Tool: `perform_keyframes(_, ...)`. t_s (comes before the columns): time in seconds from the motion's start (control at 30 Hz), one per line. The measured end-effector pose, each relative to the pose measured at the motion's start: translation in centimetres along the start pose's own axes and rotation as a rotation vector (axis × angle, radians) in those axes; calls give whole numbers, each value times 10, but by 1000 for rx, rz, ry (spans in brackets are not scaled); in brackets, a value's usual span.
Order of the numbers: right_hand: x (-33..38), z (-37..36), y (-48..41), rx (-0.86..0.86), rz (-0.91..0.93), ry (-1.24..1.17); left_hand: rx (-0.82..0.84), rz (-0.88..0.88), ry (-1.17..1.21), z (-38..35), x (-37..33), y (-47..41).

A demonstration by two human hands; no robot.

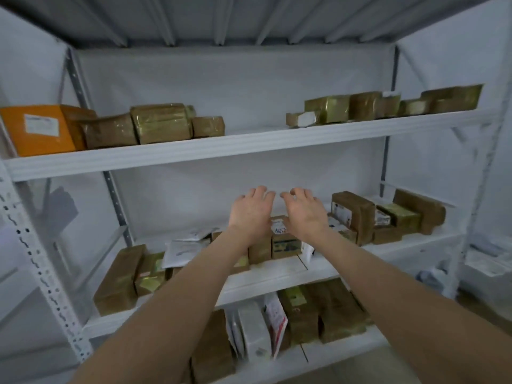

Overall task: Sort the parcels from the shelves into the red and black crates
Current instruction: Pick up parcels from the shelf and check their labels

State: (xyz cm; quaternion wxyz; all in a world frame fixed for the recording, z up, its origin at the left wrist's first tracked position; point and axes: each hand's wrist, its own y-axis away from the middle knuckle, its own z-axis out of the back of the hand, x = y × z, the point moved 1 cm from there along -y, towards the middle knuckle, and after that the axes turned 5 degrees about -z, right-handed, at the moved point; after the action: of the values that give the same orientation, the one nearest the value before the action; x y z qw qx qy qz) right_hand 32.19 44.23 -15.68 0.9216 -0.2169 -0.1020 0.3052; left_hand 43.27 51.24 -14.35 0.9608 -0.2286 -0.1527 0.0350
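while both forearms stretched up from the frame's bottom, the left hand [250, 210] and right hand [304, 210] hovered side by side at centre, fingers loosely spread, empty, above a brown parcel [284, 242] on the middle shelf [277, 275].

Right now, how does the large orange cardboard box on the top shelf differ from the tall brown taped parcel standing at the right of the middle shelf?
The orange cardboard box is bright orange and matte; the tall brown taped parcel is dull brown under glossy tape. The orange box sits at the far left of the top shelf; the brown parcel stands upright on the middle shelf, right of both hands. Both carry a white label, and neither is being touched.
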Motion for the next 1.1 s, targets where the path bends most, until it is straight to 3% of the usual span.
perform_keyframes(0.27,19,57,-113,-249,-4,-188,-318,113,-4,49,71,-89)
perform_keyframes(0.43,56,69,-191,-196,-30,-407,-406,264,63,63,129,-128)
perform_keyframes(0.83,113,55,-286,48,65,-294,-394,450,260,69,207,-162)
perform_keyframes(1.0,98,56,-294,48,63,-304,-295,524,327,64,203,-174)
perform_keyframes(1.1,89,52,-292,85,108,-427,-191,638,441,60,195,-183)
